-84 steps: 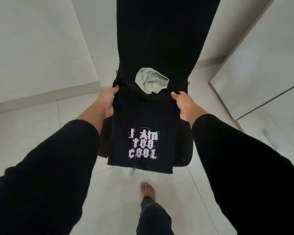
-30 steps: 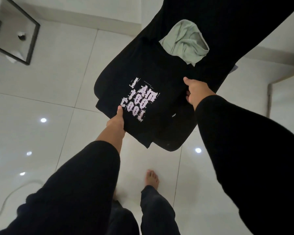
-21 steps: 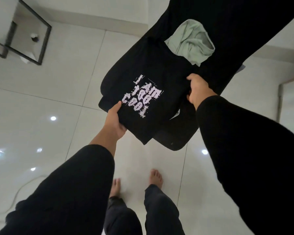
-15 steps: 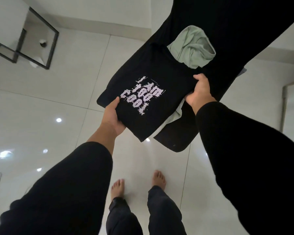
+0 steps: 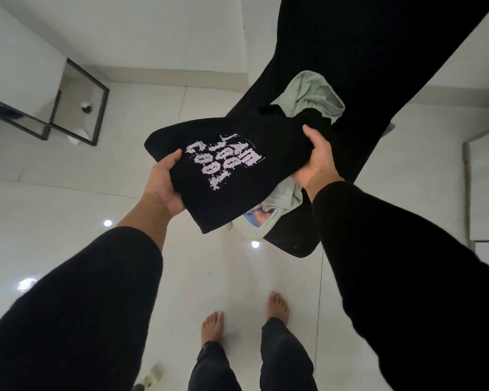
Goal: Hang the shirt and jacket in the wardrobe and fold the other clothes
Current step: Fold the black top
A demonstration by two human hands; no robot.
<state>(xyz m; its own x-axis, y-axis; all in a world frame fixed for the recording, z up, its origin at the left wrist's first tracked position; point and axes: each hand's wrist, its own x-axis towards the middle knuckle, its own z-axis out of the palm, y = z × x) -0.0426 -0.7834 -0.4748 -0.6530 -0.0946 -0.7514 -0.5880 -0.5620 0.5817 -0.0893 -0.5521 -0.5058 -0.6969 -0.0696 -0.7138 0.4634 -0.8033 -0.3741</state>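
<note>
floor tiles (image 5: 68,221), pale and glossy with ceiling lights mirrored in them, fill most of the frame, and the person's bare feet stand at the lower centre. next in size is the black chair (image 5: 364,80), running from the upper right down to the middle; it looks to serve as the staging spot for the pile, since a pale green garment (image 5: 311,91) lies bunched on it and more green cloth plus a blue printed piece hang off its lower edge. a black metal frame (image 5: 79,108) stands at the upper left, well apart from the work.

the folded black t-shirt (image 5: 232,176), with pale lettering facing up, sits at the centre of the frame, held in the air over the chair's near edge. the left hand (image 5: 161,182) grips its left edge, thumb on top and fingers underneath. the right hand (image 5: 318,162) clamps the right edge the same way. holding both sides likely keeps the folds from slipping open while the bundle is carried off the pile. the hands are apart, one at each side. the green garment probably remains to be folded.
</note>
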